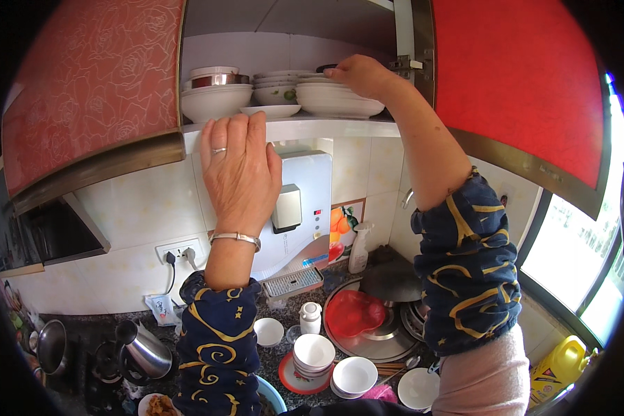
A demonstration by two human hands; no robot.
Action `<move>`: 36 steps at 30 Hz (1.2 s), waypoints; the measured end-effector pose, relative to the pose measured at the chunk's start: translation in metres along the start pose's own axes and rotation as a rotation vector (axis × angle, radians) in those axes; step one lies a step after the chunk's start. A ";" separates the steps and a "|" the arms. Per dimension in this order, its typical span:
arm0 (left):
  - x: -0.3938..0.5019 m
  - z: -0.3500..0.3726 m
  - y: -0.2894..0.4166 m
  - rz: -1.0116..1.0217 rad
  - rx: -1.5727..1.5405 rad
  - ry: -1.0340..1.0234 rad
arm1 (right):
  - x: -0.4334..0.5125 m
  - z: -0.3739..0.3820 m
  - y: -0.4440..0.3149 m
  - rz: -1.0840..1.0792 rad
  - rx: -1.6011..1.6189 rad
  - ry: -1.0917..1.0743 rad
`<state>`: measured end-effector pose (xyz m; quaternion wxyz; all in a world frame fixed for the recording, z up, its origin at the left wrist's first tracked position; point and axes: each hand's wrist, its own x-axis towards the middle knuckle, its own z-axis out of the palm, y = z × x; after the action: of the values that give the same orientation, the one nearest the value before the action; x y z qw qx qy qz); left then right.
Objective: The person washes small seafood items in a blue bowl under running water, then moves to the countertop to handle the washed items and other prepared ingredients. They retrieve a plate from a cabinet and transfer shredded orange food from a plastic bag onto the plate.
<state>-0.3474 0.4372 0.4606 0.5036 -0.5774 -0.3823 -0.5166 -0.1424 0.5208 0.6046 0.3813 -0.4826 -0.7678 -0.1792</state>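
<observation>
My right hand (361, 75) reaches into the wall cabinet, its thumb and fingers at the rim of a dark round dish (325, 68) that tops a stack of white plates (338, 99). The far fingers are partly hidden. My left hand (242, 171), with a ring and a bracelet, is raised to the cabinet's front shelf edge (338, 129); whether it grips that edge is unclear. Just behind its fingertips is a shallow white dish (271, 111). White bowls (216, 101) and a stack of bowls with a green pattern (273, 93) stand in the cabinet.
A red cabinet door (520, 88) is swung out at right. Below hangs a water dispenser (307, 208). The counter holds stacked white bowls (314, 352), a white lidded jar (310, 318), a red plastic basin (351, 312), a steel kettle (145, 351) and a yellow jug (559, 364).
</observation>
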 end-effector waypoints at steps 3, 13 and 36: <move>-0.001 0.001 0.000 -0.011 -0.014 -0.019 | 0.001 -0.001 0.000 0.009 -0.052 -0.023; 0.001 0.001 -0.001 -0.003 -0.033 -0.008 | -0.002 -0.005 -0.007 -0.110 0.020 0.168; -0.003 0.003 0.003 0.000 -0.031 -0.098 | -0.073 -0.055 -0.042 -0.411 0.049 0.588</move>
<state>-0.3446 0.4397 0.4574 0.4755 -0.6097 -0.3983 -0.4935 -0.1387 0.4216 0.5886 0.5533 -0.2370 -0.7103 -0.3649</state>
